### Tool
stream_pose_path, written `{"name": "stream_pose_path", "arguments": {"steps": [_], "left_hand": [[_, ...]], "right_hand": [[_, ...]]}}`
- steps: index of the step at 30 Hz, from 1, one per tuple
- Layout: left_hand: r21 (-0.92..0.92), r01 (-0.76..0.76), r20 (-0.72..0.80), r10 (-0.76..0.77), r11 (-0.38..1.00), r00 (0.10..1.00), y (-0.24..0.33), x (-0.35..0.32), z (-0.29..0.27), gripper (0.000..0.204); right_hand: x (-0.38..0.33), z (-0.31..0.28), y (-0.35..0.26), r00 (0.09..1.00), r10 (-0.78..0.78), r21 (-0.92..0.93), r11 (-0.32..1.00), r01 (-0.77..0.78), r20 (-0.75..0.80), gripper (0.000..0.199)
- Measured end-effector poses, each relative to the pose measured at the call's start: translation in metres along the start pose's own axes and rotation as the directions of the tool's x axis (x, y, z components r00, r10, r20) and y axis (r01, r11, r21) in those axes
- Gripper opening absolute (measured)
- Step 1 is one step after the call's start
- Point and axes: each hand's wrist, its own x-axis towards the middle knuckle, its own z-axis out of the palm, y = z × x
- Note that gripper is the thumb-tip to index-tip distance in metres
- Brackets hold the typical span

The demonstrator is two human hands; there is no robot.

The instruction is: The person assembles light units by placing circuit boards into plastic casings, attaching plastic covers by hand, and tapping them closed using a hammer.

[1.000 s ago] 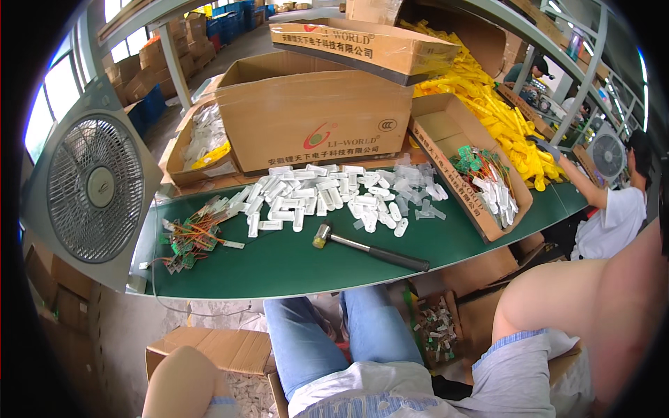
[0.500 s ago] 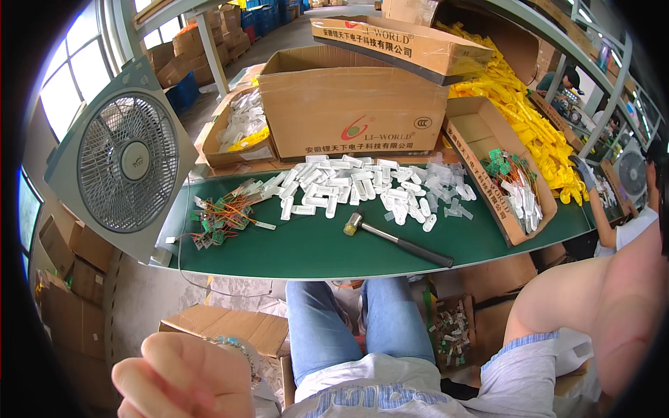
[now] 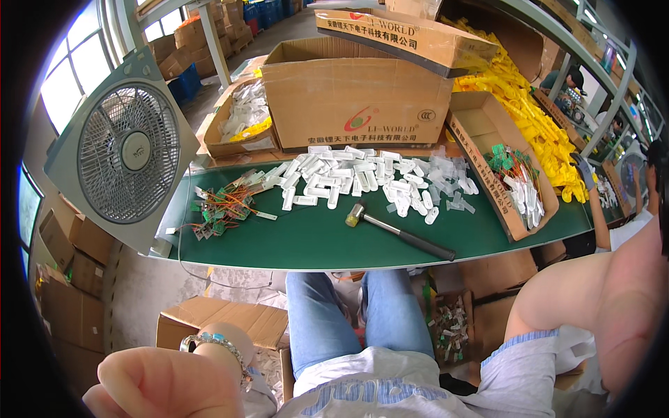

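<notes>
My left hand (image 3: 164, 384) is raised close in at the lower left, a beaded bracelet (image 3: 221, 341) at its wrist. Its fingers are curled in, no object shows in them, and the lower edge cuts part of the hand off. My right arm (image 3: 557, 306) bends up at the right rim, and its hand is out of view. On the green table lie a hammer (image 3: 401, 233) with a dark handle, a pile of white plastic casings (image 3: 334, 174), clear plastic pieces (image 3: 449, 177) and a tangle of wired green circuit boards (image 3: 226, 207). Neither hand touches these.
A grey box fan (image 3: 136, 153) stands left of the table. Behind the pile is a large cardboard box (image 3: 355, 97); at right, a cardboard tray (image 3: 512, 219) holds wired boards and white parts. Yellow pieces (image 3: 529, 132) heap beyond it. Another person's gloved hand (image 3: 584, 171) shows at far right.
My left hand has dropped slightly lower and to the left, showing more of the bracelet. The view has shifted a little; the things on the table lie as before.
</notes>
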Motion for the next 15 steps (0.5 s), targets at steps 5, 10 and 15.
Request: {"name": "stream_pose_path", "arguments": {"steps": [5,10,15], "left_hand": [[-0.007,0.019,0.008,-0.019,1.000,1.000,-0.003,0.011,0.001,0.015],[-0.015,0.017,0.024,-0.017,1.000,1.000,0.004,0.007,-0.004,0.021],[0.310,-0.071,-0.611,0.257,0.948,0.749,-0.020,-0.015,0.021,0.016]], "right_hand": [[-0.001,0.007,0.002,0.999,0.037,-0.020,0.999,-0.037,0.003,0.040],[-0.005,-0.013,-0.003,0.999,0.041,-0.078,0.996,-0.041,0.002,0.040],[0.041,0.076,-0.006,0.999,0.039,-0.096,0.995,-0.039,0.002,0.041]]}}
